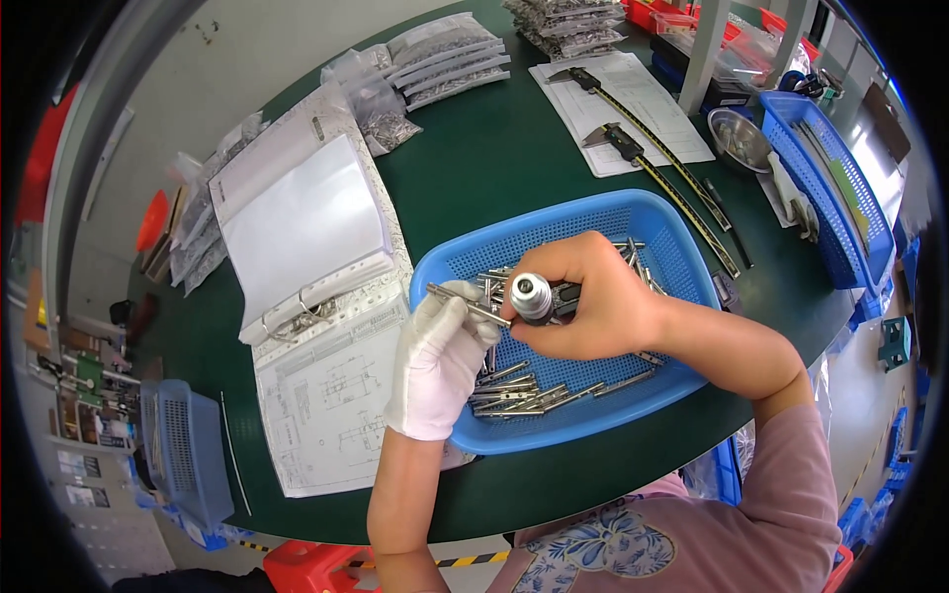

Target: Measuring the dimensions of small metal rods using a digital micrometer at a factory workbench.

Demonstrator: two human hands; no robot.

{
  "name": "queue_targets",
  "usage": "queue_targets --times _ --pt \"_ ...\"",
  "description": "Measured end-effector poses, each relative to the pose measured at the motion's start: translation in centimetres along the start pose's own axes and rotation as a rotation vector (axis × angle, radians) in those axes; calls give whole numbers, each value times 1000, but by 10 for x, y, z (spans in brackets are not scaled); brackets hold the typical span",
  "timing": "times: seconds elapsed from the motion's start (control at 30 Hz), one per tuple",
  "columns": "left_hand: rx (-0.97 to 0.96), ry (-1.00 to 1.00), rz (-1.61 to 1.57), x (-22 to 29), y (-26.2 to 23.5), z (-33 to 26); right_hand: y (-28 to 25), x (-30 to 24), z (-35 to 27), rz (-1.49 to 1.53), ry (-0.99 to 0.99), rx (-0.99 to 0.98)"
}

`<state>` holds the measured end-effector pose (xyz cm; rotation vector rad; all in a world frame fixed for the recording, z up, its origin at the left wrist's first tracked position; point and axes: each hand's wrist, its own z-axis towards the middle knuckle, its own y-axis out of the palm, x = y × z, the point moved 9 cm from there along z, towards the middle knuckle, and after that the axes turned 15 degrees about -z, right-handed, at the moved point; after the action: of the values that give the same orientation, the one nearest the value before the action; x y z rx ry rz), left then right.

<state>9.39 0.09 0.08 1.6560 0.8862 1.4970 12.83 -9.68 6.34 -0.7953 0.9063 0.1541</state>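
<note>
My left hand, in a white glove, pinches a slim silver metal pin above the blue basket. The pin slants, its right end close to the tool in my other hand. My bare right hand is wrapped round what looks like a micrometer, with a silver round end facing up and a dark body. My fingers hide much of it, and I cannot tell whether it touches the pin. Beneath both hands lies the blue perforated basket, holding many loose metal pins.
An open ring binder with drawings lies left of the basket. Two digital calipers rest on papers at the far right. Bagged parts are stacked at the back. A metal bowl and another blue basket stand at the right edge.
</note>
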Motion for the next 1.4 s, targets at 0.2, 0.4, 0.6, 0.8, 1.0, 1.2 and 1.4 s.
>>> queue_targets --times 0.2,0.4,0.6,0.8,1.0,1.2,1.4 --pt "-145 -34 -11 -4 7 -4 -4 13 1 430 158 -38" --pt "-59 -180 36 -21 5 -7 -17 23 0 809 232 38" --pt "-22 -181 88 -20 5 -9 -7 17 2 891 242 -1" --pt "4 -215 157 -24 5 -10 -8 15 0 993 211 -19" --pt "58 -230 200 -27 -2 -10 -5 11 0 934 211 -38" --pt "56 -268 157 -30 -2 -10 -8 8 -1 983 173 -31" --pt "58 -261 165 -29 -2 -11 -7 8 -1 789 243 -27"
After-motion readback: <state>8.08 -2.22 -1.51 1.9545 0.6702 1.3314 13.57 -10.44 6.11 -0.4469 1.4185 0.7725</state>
